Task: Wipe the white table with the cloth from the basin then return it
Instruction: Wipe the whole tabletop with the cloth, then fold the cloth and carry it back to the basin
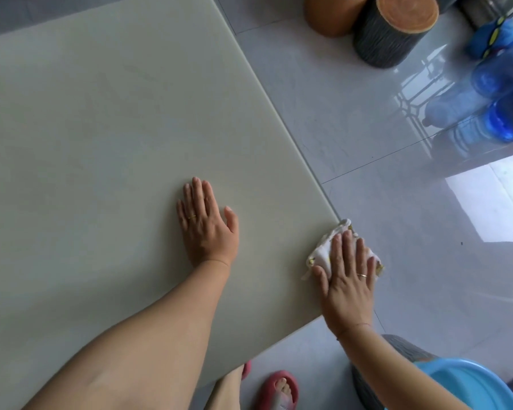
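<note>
Pressing the cloth [326, 250] flat under your right hand [348, 279] at the surface [116, 128] corner, lower right of frame, you are bracing your released left hand [205, 223] for balance.

Soft daylight fills the frame, even and fairly bright. The glossy floor tiles [353, 119] carry strong glare on the right side: a hard white patch at middle right, and a mirrored window grille just above it. The white table [101, 128] reads matte and slightly greenish, with only faint shadow under the left hand [206, 224]. Blue bottles [492, 93] at upper right smear into blur. Wide-angle bending shows at the frame edges, and the forearm at lower left looms soft and oversized.
</note>
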Tool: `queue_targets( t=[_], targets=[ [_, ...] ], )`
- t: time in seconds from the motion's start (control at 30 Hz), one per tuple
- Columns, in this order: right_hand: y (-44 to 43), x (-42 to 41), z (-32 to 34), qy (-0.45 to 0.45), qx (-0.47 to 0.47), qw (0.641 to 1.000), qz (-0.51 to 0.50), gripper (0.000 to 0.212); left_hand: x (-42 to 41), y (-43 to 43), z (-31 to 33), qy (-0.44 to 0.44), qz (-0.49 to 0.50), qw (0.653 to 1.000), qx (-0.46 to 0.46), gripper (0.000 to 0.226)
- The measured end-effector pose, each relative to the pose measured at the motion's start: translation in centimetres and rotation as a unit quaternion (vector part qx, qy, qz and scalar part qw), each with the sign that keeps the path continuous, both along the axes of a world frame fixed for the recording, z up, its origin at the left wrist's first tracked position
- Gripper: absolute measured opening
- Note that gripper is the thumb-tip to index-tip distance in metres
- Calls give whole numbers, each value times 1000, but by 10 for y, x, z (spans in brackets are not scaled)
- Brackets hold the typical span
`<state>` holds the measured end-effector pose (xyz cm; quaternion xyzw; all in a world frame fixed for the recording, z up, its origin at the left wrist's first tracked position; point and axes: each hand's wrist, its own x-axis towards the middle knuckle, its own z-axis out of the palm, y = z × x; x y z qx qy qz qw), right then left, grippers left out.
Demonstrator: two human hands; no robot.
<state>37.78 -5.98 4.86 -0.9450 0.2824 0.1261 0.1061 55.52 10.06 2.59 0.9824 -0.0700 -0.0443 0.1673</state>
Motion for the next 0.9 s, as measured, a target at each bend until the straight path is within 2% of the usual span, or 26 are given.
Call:
queue_targets(
  t=[0.13, 0.23, 0.3, 0.4, 0.47, 0.5, 0.57, 0.6, 0.63, 0.7, 0.73, 0.77, 0.83, 0.9],
  targets=[
    [7, -23, 2, -9, 29, 996, 86, 67, 0, 2, -1, 13, -2, 1000, 5, 59],
    [-11, -42, 4, -10, 38, 989, 141, 63, -12, -7, 11, 32, 11, 999, -32, 53],
    [-16, -52, 7, -4, 41, 989, 145, 64, -36, -22, 24, 35, -9, 997, -73, 45],
    [-15, -57, 10, 6, 43, 992, 120, 66, -83, -49, 41, 65, -74, 985, -141, 38],
    [-12, -57, 12, -15, 39, 995, 88, 66, -109, -67, 45, 108, -117, 975, -156, 40],
    [-10, -58, 13, -45, 40, 997, 46, 67, -119, -75, 46, 134, -128, 971, -152, 42],
    [-4, -61, 15, -112, 72, 984, -120, 69, -131, -86, 46, 185, -123, 965, -137, 48],
    [-3, -63, 16, -138, 145, 953, -228, 67, -133, -90, 46, 210, -107, 962, -136, 49],
    [-2, -61, 18, -156, 253, 895, -334, 57, -133, -92, 47, 241, -83, 956, -143, 48],
    [-1, -58, 21, -167, 452, 732, -481, 26, -129, -93, 48, 317, -22, 931, -182, 37],
    [0, -57, 23, -159, 490, 689, -510, 25, -126, -93, 50, 350, -1, 915, -199, 29],
    [0, -57, 23, -155, 498, 677, -520, 30, -124, -92, 52, 371, 3, 905, -207, 23],
    [2, -56, 26, -170, 481, 676, -532, 33, -123, -89, 58, 387, -10, 895, -220, 21],
    [3, -54, 34, -191, 484, 672, -527, 22, -126, -85, 68, 385, -15, 890, -242, 24]
  ],
)
